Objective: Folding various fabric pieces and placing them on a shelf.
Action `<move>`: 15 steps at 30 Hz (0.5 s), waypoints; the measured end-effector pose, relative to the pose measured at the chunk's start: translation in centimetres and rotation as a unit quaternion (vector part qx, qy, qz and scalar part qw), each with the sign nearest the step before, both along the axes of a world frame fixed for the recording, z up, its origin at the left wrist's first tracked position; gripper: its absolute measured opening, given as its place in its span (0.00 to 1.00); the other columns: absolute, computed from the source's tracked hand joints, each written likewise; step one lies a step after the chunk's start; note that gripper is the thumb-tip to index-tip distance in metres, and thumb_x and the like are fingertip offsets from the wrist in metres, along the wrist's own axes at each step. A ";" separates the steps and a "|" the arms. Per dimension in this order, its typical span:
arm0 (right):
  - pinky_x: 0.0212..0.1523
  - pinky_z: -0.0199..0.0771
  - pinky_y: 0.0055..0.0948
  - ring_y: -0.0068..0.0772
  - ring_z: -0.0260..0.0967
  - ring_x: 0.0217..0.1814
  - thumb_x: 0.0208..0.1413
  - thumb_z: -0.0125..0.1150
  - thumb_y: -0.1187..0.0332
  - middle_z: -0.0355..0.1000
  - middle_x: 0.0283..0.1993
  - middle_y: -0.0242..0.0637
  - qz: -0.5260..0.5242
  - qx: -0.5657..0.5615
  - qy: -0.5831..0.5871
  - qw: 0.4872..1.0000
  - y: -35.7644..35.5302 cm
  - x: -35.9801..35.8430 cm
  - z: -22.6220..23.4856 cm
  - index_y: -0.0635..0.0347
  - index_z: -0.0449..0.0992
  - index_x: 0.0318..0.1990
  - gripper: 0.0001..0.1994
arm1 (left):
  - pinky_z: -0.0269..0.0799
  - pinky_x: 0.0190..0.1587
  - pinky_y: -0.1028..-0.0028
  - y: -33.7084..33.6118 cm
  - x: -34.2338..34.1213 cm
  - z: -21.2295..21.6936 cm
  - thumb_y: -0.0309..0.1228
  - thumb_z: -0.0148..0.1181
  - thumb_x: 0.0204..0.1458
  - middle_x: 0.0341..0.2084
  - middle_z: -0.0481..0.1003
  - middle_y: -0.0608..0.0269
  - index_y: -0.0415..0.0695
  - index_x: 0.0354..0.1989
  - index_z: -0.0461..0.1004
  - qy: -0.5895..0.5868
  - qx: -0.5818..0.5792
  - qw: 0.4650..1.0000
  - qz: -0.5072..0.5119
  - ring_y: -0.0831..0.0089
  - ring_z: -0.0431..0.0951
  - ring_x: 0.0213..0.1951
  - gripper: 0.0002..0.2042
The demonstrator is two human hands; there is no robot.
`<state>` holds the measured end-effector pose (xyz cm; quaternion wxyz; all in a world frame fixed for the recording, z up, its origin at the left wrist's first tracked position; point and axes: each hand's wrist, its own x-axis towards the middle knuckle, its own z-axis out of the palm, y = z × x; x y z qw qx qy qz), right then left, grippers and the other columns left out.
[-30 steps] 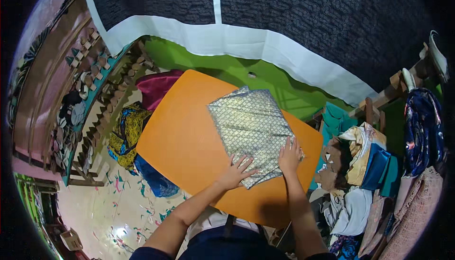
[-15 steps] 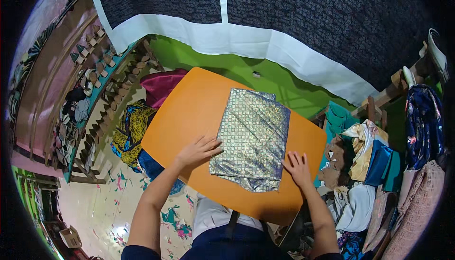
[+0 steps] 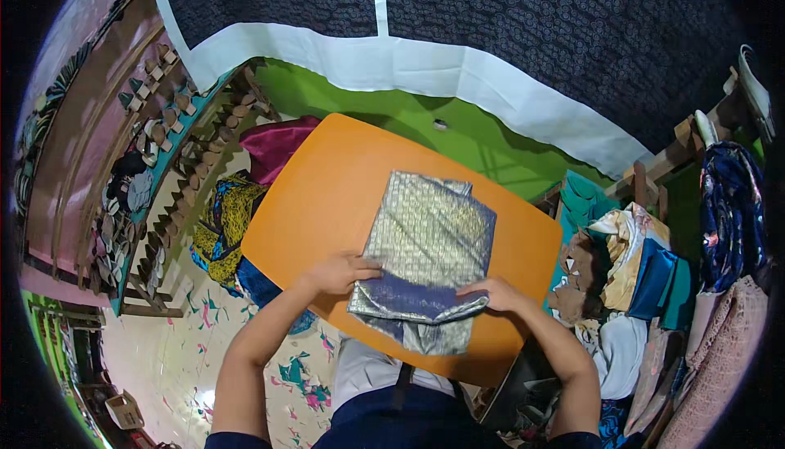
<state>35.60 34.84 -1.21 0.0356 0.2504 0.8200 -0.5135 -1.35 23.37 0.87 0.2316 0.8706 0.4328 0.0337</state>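
A folded piece of shiny silver-gold patterned fabric point(image 3: 429, 224) lies on the orange tabletop point(image 3: 302, 195). Across its near part runs a turned band showing a dark purple-blue side, and a loose flap hangs below that band toward me. My left hand point(image 3: 343, 272) is closed on the fabric's left edge, its fingers bent and slightly blurred. At the opposite edge, my right hand point(image 3: 496, 292) pinches the fabric between thumb and fingers, level with the purple-blue band.
Wooden racks with rows of shoes point(image 3: 176, 118) stand on the left. Yellow-and-black cloth point(image 3: 229, 224) and magenta cloth point(image 3: 278, 146) lie beside the table. Piled fabrics point(image 3: 621, 351) fill the right side. Coloured scraps point(image 3: 307, 383) litter the floor. A dark patterned curtain point(image 3: 523, 32) hangs ahead.
Both hands went from resting open at the fabric's sides to gripping its edges. The fabric slid nearer to me, and its near part turned to show the purple-blue side.
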 end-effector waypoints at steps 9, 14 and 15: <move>0.49 0.64 0.27 0.37 0.68 0.47 0.47 0.52 0.71 0.71 0.47 0.37 -0.003 -0.049 0.062 0.997 -0.3 0.2 1.4 0.56 0.72 0.48 0.17 | 0.58 0.55 0.61 -2.1 1.0 2.7 0.31 0.49 0.45 0.41 0.72 0.58 0.46 0.43 0.70 -0.050 0.068 0.994 0.072 0.63 0.69 0.47 0.15; 0.59 0.47 0.57 0.40 0.45 0.66 0.40 0.56 0.67 0.48 0.65 0.37 0.316 0.430 -0.049 0.844 -4.4 2.0 -0.1 0.35 0.53 0.61 0.36 | 0.51 0.60 0.61 -4.6 1.0 -1.2 0.35 0.47 0.48 0.59 0.55 0.63 0.57 0.59 0.54 0.107 0.159 0.971 -0.146 0.67 0.56 0.59 0.26; 0.59 0.46 0.59 0.40 0.45 0.67 0.40 0.57 0.64 0.46 0.66 0.37 0.316 0.383 -0.045 0.867 -4.7 2.6 -0.2 0.33 0.52 0.62 0.37 | 0.51 0.60 0.61 -4.5 1.3 -0.9 0.35 0.47 0.48 0.59 0.55 0.63 0.57 0.59 0.54 0.102 0.155 0.971 -0.148 0.67 0.56 0.59 0.26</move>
